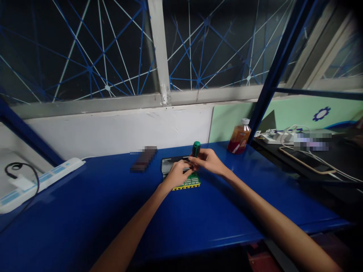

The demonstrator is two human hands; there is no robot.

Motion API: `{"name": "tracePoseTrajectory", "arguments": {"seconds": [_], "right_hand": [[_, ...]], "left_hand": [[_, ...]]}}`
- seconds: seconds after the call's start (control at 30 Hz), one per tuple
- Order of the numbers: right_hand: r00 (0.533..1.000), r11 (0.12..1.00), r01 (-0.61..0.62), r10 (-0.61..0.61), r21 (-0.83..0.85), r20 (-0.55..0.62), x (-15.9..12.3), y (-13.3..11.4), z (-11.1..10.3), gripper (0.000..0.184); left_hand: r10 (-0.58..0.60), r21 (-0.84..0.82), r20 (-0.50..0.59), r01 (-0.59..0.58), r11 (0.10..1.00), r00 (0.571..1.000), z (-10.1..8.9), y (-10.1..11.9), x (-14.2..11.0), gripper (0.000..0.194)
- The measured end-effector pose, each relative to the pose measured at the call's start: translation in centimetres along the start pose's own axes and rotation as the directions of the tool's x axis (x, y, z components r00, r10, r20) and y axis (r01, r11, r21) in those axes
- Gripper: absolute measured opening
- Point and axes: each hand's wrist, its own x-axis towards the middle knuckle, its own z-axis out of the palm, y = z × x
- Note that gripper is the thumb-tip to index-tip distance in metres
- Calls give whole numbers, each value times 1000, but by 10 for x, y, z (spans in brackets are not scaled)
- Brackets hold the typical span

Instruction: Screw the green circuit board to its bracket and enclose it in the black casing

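My right hand [210, 161] is closed around a screwdriver, whose green and black handle [196, 148] stands upright above the fingers. Close beside it, my left hand [179, 173] has its fingers drawn together near the screwdriver's lower end; what they pinch, if anything, is hidden. Both hands are over a dark case with a greyish, see-through-looking lid [167, 165]. In front of the lid lies a green panel [193, 179] with rows of small pale pieces and a yellow notched front edge. My left hand covers part of this panel, and the screwdriver's tip cannot be seen.
A dark, blurred-out oblong [144, 158] lies left of the case on the blue table [181, 226]. A white power strip [45, 183] with a black cable is at far left. A drink bottle [239, 136] stands back right. A phone [307, 160] and cables rest on the black desk.
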Motion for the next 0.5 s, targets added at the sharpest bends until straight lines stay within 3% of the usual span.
{"name": "tracePoseTrajectory", "arguments": {"seconds": [0.27, 0.5], "right_hand": [[1000, 1000, -10, 10, 9, -14, -1, 1, 0, 30], [1000, 1000, -11, 11, 6, -12, -1, -1, 0, 31]], "left_hand": [[-36, 63, 4, 36, 997, 999, 2, 1, 2, 13], [4, 46, 19, -4, 999, 1000, 1, 3, 1, 17]]}}
